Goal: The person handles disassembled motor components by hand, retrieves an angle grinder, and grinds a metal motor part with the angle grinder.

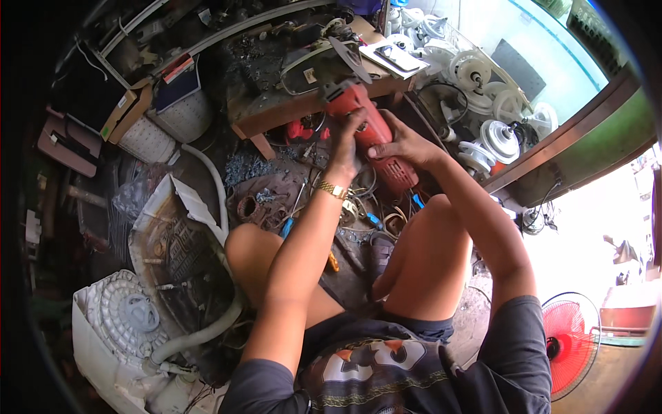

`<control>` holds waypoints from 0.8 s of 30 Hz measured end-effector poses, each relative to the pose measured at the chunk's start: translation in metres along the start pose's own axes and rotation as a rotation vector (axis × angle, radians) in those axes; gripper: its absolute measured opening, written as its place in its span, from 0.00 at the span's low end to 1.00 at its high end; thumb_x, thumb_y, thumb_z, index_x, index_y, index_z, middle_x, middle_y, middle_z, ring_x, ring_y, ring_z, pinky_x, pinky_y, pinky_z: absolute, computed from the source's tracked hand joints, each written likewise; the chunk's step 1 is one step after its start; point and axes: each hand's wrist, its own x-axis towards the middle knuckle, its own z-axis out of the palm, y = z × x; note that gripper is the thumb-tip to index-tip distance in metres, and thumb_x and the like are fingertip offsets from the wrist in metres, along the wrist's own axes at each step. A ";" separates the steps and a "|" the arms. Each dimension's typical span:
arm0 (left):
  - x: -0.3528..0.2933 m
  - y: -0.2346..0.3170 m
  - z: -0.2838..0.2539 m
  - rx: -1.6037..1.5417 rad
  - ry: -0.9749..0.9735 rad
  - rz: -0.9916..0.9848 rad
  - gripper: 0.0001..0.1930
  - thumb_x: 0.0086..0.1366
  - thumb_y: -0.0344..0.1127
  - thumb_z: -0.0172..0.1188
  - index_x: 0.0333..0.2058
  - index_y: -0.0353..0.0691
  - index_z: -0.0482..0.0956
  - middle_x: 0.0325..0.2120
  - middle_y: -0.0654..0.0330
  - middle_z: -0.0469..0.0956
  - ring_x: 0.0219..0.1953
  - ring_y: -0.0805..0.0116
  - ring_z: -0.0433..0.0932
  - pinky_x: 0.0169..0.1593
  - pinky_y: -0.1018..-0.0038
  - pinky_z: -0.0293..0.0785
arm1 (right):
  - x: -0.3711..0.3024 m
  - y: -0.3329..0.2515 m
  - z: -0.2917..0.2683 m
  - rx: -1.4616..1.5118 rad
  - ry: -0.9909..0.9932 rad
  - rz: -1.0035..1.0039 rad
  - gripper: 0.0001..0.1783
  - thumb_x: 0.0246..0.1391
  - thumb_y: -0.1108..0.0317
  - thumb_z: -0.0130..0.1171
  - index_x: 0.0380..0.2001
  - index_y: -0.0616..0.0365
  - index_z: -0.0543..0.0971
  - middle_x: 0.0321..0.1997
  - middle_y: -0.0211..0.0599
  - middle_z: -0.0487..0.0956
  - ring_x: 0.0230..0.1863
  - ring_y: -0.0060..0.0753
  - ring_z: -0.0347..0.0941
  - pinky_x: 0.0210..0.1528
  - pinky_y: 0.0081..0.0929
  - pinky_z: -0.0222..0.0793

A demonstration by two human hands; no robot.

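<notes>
Both hands hold a red angle grinder point(376, 131) out in front of me, above my knees. My left hand point(347, 141), with a gold watch at the wrist, is closed around the left side of its body near the head. Behind it, my right hand point(407, 141) wraps the right side of the body, thumb across the top. A grey disc point(349, 59) is fitted at the grinder's far end, seen nearly edge-on. Just beyond the tool stands a low wooden bench point(258, 114) with dark debris on its top.
White plastic wheel-like parts point(500, 141) are piled at the right. A white machine tub part point(114, 310) with a grey hose point(200, 339) lies at the left. A red fan point(569, 341) stands at the lower right. Screwdrivers and cables litter the floor between my feet.
</notes>
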 end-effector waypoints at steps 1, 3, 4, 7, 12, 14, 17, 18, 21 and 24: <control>0.013 -0.015 -0.002 0.051 -0.063 0.013 0.31 0.58 0.46 0.70 0.56 0.42 0.69 0.47 0.62 0.72 0.50 0.67 0.74 0.55 0.64 0.73 | 0.003 0.013 -0.018 -0.124 0.041 -0.089 0.57 0.41 0.61 0.78 0.69 0.65 0.54 0.60 0.48 0.73 0.57 0.37 0.72 0.58 0.33 0.70; 0.033 -0.043 -0.012 0.403 -0.081 -0.037 0.26 0.64 0.54 0.63 0.51 0.39 0.77 0.43 0.62 0.76 0.49 0.68 0.75 0.56 0.65 0.72 | 0.001 0.042 -0.063 -0.372 0.128 -0.139 0.55 0.40 0.59 0.77 0.68 0.61 0.57 0.56 0.50 0.76 0.54 0.41 0.75 0.56 0.35 0.71; 0.038 -0.054 -0.030 0.407 -0.071 -0.037 0.26 0.64 0.54 0.63 0.51 0.39 0.77 0.43 0.62 0.76 0.49 0.68 0.75 0.56 0.65 0.72 | 0.001 0.051 -0.074 -0.599 0.199 -0.192 0.53 0.39 0.58 0.76 0.67 0.57 0.60 0.53 0.51 0.79 0.52 0.44 0.78 0.55 0.37 0.72; 0.032 -0.071 -0.096 1.161 -0.194 -0.101 0.31 0.67 0.61 0.56 0.46 0.33 0.80 0.40 0.56 0.81 0.49 0.66 0.77 0.54 0.65 0.72 | -0.008 0.086 -0.060 -0.838 0.423 0.026 0.49 0.38 0.53 0.73 0.64 0.52 0.64 0.50 0.53 0.80 0.52 0.52 0.78 0.55 0.43 0.72; -0.075 -0.119 -0.216 1.656 0.266 -0.023 0.30 0.60 0.57 0.63 0.45 0.31 0.77 0.47 0.40 0.80 0.51 0.46 0.79 0.56 0.59 0.74 | -0.014 0.191 -0.087 -0.908 0.663 0.291 0.44 0.38 0.52 0.71 0.60 0.51 0.67 0.49 0.56 0.81 0.51 0.59 0.77 0.52 0.49 0.74; -0.101 -0.140 -0.213 1.759 0.248 -0.468 0.30 0.58 0.53 0.64 0.48 0.30 0.75 0.50 0.36 0.78 0.52 0.40 0.77 0.55 0.55 0.75 | -0.035 0.238 -0.118 -0.945 0.714 0.418 0.44 0.38 0.53 0.72 0.59 0.53 0.68 0.48 0.55 0.81 0.51 0.58 0.78 0.51 0.49 0.74; -0.127 -0.139 -0.244 1.769 0.252 -0.802 0.28 0.60 0.51 0.62 0.47 0.30 0.74 0.47 0.35 0.79 0.51 0.40 0.79 0.53 0.53 0.75 | -0.013 0.278 -0.119 -0.983 0.688 0.507 0.37 0.39 0.55 0.73 0.52 0.57 0.69 0.43 0.54 0.82 0.45 0.60 0.79 0.47 0.50 0.76; -0.127 -0.142 -0.254 1.772 0.268 -0.817 0.28 0.60 0.51 0.62 0.47 0.30 0.74 0.47 0.35 0.79 0.51 0.40 0.79 0.53 0.53 0.75 | -0.006 0.291 -0.120 -0.974 0.671 0.509 0.37 0.39 0.55 0.73 0.52 0.57 0.69 0.43 0.54 0.82 0.45 0.60 0.79 0.47 0.50 0.76; -0.126 -0.158 -0.269 1.796 0.189 -0.866 0.26 0.64 0.51 0.58 0.48 0.31 0.75 0.42 0.37 0.81 0.47 0.40 0.81 0.53 0.52 0.76 | 0.000 0.327 -0.131 -0.918 0.660 0.570 0.36 0.42 0.53 0.71 0.51 0.60 0.72 0.51 0.58 0.79 0.53 0.61 0.76 0.53 0.52 0.73; -0.119 -0.162 -0.282 1.834 0.176 -0.826 0.24 0.67 0.51 0.53 0.45 0.32 0.78 0.42 0.39 0.82 0.46 0.40 0.81 0.52 0.51 0.76 | 0.011 0.351 -0.150 -0.936 0.611 0.528 0.49 0.40 0.53 0.73 0.63 0.66 0.65 0.59 0.62 0.72 0.62 0.59 0.69 0.62 0.47 0.67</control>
